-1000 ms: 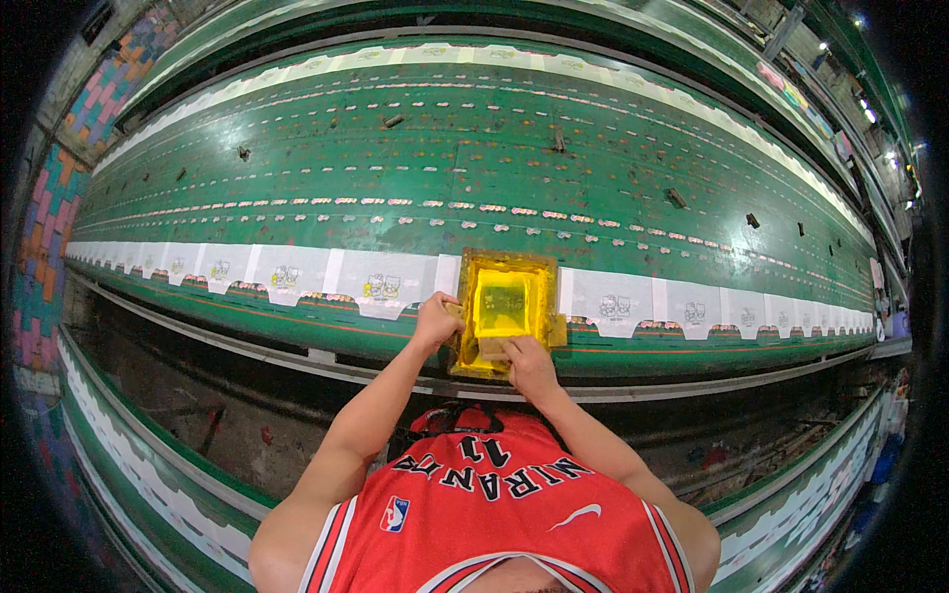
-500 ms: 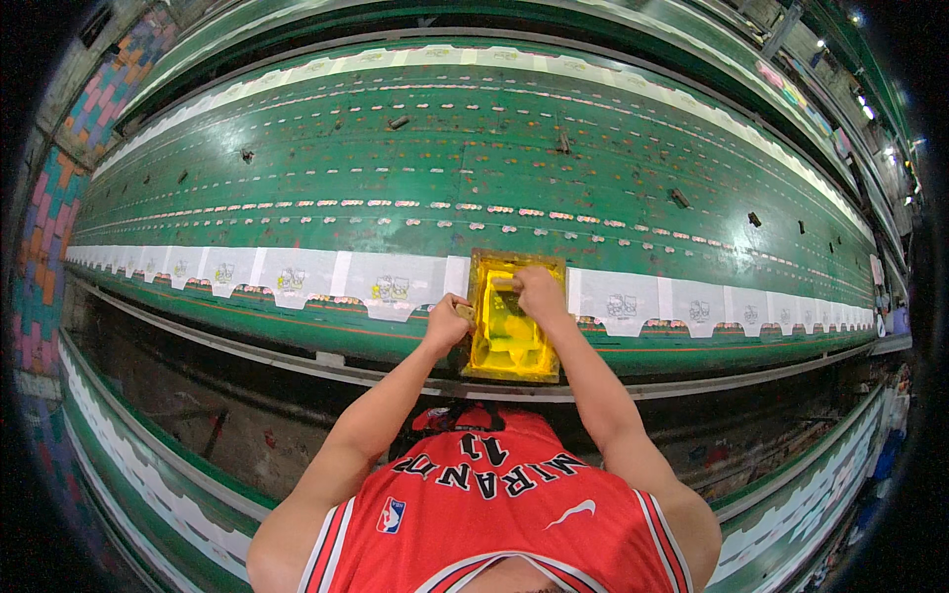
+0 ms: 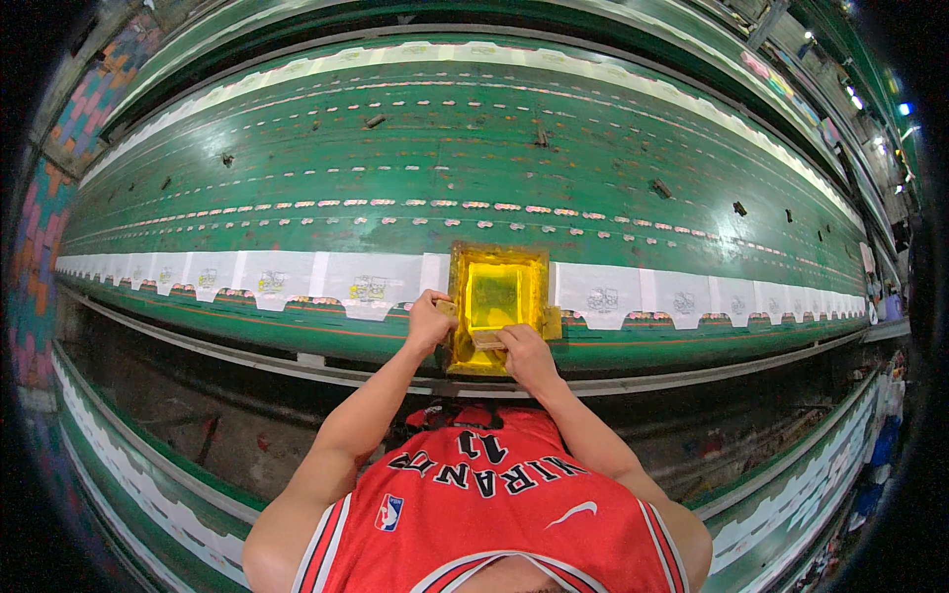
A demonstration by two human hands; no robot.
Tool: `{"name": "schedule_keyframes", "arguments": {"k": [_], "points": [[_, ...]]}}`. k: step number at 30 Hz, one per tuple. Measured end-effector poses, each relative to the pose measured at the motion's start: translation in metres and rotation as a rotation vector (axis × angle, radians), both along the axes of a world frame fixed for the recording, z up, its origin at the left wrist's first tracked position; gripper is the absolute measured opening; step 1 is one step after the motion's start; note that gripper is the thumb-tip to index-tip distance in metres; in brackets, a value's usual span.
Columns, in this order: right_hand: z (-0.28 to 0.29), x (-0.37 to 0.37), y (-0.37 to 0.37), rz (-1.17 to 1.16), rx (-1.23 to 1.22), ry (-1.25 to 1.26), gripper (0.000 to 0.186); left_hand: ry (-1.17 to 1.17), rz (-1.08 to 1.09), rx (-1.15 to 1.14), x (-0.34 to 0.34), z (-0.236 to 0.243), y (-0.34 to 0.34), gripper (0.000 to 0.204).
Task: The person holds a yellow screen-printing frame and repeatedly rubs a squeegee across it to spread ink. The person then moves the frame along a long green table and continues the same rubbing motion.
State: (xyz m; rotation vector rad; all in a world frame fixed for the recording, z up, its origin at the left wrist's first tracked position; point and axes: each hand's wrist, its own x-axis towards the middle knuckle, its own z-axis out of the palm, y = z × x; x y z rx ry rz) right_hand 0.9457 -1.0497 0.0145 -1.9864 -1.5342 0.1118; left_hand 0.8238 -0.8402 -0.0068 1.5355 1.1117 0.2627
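A screen-printing frame (image 3: 543,287) smeared with yellow ink lies over the row of white cut pieces along the near side of the green table. At its left side, my left hand (image 3: 428,321) is closed on the small wooden tab of the frame. My right hand (image 3: 531,356) grips a squeegee (image 3: 487,339), held crosswise at the frame's near end. Yellow ink covers the mesh (image 3: 492,294) beyond the blade. Another wooden tab (image 3: 552,322) sticks out at the right, untouched. The frame hides most of the piece beneath it.
The white piece (image 3: 371,282) to the left carries a line drawing with yellow patches; the one on the right (image 3: 605,294) shows outlines only. Small dark lumps, such as one lump (image 3: 661,188), lie on the green table (image 3: 326,178). A rail (image 3: 633,387) runs along the near edge.
My right hand has drawn the squeegee from the frame's far end to its near end. My left hand stays at the left tab. The whole view has shifted slightly.
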Motion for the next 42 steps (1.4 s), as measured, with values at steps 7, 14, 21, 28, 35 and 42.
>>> {"name": "schedule_keyframes", "arguments": {"k": [7, 14, 21, 28, 35, 42], "points": [[0.013, 0.065, -0.058, -0.005, -0.012, -0.023, 0.031, -0.054, -0.001, 0.049, 0.063, -0.009, -0.061, 0.047], [0.008, 0.142, -0.142, -0.037, -0.09, 0.009, 0.031, -0.032, -0.02, 0.027, 0.142, -0.016, -0.146, 0.05], [-0.013, 0.181, -0.18, -0.033, -0.013, 0.014, 0.023, 0.022, -0.019, -0.052, 0.18, -0.012, -0.182, 0.049], [-0.012, 0.188, -0.186, 0.016, -0.035, 0.051, 0.027, 0.053, -0.04, 0.035, 0.181, -0.02, -0.188, 0.05], [-0.008, 0.186, -0.185, 0.011, -0.095, 0.042, 0.024, 0.084, -0.052, 0.063, 0.183, -0.014, -0.188, 0.053], [-0.007, 0.183, -0.188, 0.016, -0.055, 0.039, 0.029, 0.09, -0.067, 0.02, 0.183, -0.021, -0.184, 0.053]]}}
